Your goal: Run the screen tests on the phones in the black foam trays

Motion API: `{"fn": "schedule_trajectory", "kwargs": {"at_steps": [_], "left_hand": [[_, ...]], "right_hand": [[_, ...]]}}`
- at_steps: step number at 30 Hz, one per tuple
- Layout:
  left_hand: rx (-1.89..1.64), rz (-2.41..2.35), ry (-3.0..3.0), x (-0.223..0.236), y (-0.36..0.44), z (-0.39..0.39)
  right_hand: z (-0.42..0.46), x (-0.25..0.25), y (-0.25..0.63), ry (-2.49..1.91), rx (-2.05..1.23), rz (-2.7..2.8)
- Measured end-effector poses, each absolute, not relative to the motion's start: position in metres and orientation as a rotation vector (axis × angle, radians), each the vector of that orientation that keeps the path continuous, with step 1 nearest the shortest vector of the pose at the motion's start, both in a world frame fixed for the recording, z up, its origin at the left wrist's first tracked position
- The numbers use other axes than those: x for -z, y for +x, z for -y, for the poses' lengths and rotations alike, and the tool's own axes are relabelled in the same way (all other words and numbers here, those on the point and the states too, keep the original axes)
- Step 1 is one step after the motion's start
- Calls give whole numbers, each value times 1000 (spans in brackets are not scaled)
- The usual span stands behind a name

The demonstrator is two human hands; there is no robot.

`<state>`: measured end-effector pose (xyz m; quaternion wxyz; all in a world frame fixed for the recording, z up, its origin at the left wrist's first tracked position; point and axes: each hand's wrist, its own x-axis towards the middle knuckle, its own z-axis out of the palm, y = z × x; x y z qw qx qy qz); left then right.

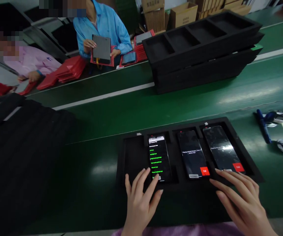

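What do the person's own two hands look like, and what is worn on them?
The left hand and right hand are bare, with slim fingers; no gloves or rings show. Purple cloth appears at the bottom edge, probably clothing.

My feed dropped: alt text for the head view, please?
Left hand and right hand reach over a black four-compartment tray holding three lit smartphones on a green tabletop; two screens show red Fail boxes.

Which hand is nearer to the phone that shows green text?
The left hand. It is at the lower end of this phone; the right hand is farther right, near the rightmost phone's lower end.
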<state>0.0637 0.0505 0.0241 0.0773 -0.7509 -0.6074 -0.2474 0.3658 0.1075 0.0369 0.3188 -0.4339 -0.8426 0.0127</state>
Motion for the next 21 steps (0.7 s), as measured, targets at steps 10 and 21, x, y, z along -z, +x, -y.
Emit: {"fn": "schedule_trajectory", "kwargs": {"at_steps": [10, 21], "left_hand": [[803, 1783, -2172, -26, 26, -39], [788, 1864, -2027, -22, 18, -33]], "right_hand": [[-112, -40, 374, -1128, 19, 2227], [-141, -44, 409, -1300, 313, 2146]]}}
